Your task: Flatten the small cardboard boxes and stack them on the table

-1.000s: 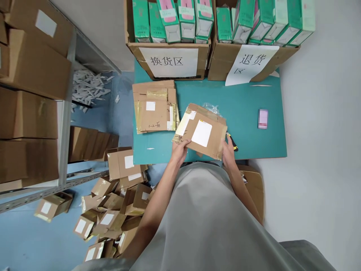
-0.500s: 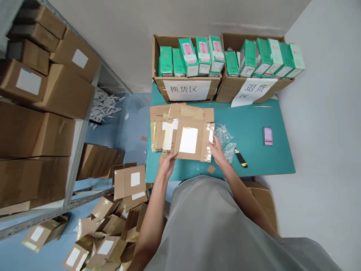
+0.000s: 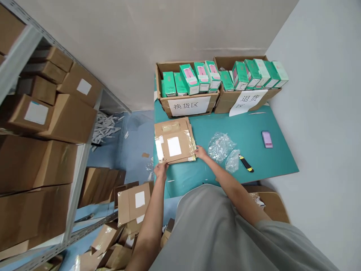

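A flattened cardboard box [image 3: 183, 136] with a white label and shiny tape lies at the left of the green table, on top of another flattened one that shows only at its edges. At its lower left corner, my left hand [image 3: 160, 170] is closed on the cardboard. My right hand [image 3: 201, 152] grips the taped right edge, fingers partly hidden. Crumpled clear plastic wrap [image 3: 220, 146] lies to the right of that hand, and a black and yellow utility knife [image 3: 246, 163] rests beyond a second crumpled piece.
Two open cartons [image 3: 193, 106] [image 3: 224, 107] of green boxes stand along the table's back, with paper signs in front. A phone [image 3: 267, 139] lies at right. Shelves of brown boxes [image 3: 77, 118] rise at left; opened boxes [image 3: 132, 203] cover the floor below.
Both hands have moved the flattened box left and laid it over the other one. More of the plastic wrap now shows. The view has shifted, with the table's back lower in it.
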The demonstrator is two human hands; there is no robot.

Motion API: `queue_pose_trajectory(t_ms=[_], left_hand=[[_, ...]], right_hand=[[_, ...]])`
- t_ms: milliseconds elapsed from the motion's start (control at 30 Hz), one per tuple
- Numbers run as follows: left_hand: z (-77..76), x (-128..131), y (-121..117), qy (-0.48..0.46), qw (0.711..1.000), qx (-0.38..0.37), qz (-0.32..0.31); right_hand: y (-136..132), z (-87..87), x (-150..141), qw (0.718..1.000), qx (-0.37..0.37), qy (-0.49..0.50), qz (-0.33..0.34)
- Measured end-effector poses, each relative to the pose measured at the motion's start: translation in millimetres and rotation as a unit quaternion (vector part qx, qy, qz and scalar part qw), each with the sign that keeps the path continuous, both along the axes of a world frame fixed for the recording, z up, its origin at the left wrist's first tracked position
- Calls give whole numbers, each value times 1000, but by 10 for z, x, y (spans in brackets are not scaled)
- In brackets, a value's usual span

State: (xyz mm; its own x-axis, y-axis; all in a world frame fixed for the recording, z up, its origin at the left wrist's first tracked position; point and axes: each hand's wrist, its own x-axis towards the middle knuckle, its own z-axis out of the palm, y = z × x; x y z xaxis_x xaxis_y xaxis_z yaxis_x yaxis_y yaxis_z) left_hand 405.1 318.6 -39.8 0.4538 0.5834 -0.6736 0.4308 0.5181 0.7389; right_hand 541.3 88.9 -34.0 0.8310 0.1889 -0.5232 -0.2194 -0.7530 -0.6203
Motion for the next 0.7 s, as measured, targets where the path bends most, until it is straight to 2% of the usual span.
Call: queue_pose_trajectory(t_ms=[100, 200, 267, 367, 467, 567, 633, 700], left_hand=[[-169, -121, -76, 63, 997, 45, 23], [-244, -252, -365, 111, 993, 40, 0], [-252, -328, -705, 114, 992, 22, -52], [-241, -386, -1302, 68, 978, -2, -198], [-246, -328, -1786, 28, 949, -4, -314], [-251, -146, -2068, 6, 931, 34, -363], [-229, 24, -2190, -19, 912, 92, -400], [-186, 217, -2307, -53, 874, 178, -450]], right_hand=[[-385, -3, -369, 998, -50, 13, 47], [-922, 102, -819, 988, -121, 35, 92], [-1277, 181, -1107, 976, -180, 55, 111], [-1662, 226, -1437, 956, -252, 83, 125], [-1817, 154, -1587, 944, -285, 94, 135], [-1841, 25, -1568, 942, -285, 90, 154], [-1853, -52, -1495, 945, -268, 90, 162], [-1885, -104, -1401, 953, -239, 92, 163]])
